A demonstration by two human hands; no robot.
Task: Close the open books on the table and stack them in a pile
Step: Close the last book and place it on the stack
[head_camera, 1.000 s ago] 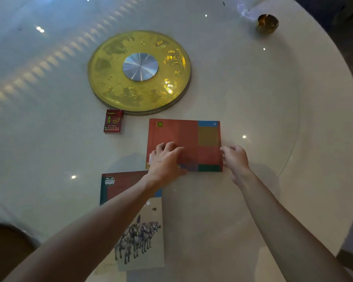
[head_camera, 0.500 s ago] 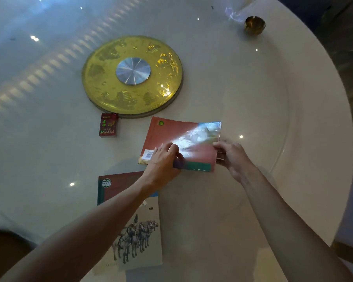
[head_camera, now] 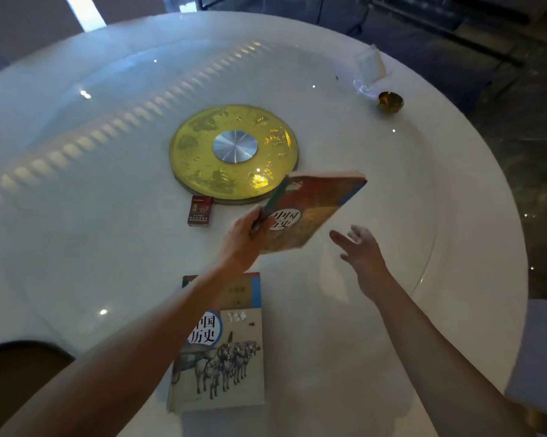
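Head view: the left hand (head_camera: 245, 239) grips a closed book (head_camera: 310, 209) by its spine edge and holds it tilted in the air, above the middle of the surface (head_camera: 376, 326) and in front of the gold disc (head_camera: 199, 152). The right hand (head_camera: 362, 253) hangs just beside it, fingers spread and holding nothing. A second closed book (head_camera: 231, 357), with horses on its cover, lies flat near the surface's near edge, partly under the left forearm. Judging by this, closing looks finished and stacking is in hand; the next move calls for lowering the lifted book squarely onto the horse-cover one, edges aligned.
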